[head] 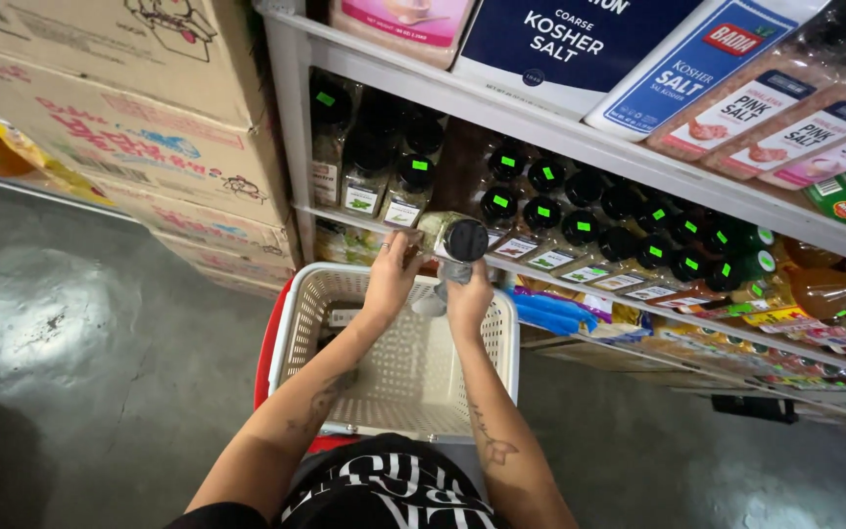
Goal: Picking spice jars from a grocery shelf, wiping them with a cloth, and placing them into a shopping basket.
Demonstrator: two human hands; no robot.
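Both hands hold one spice jar above a white basket in front of a store shelf.

The left hand (pixel 391 276) is wrapped around the body of the spice jar (pixel 450 238), a clear jar of pale greenish seasoning with a black lid, lying tilted on its side with the lid turned toward the camera. The right hand (pixel 469 299) closes on it from below, near the lid end. The jar hangs just above the white perforated basket (pixel 501 338), which sits on a red cart frame (pixel 268 348) over the grey floor (pixel 70 333). Right behind the hands, the shelf (pixel 580 147) carries rows of black-lidded jars (pixel 580 211) with green stickers; cardboard boxes (pixel 139 137) are stacked to the left.
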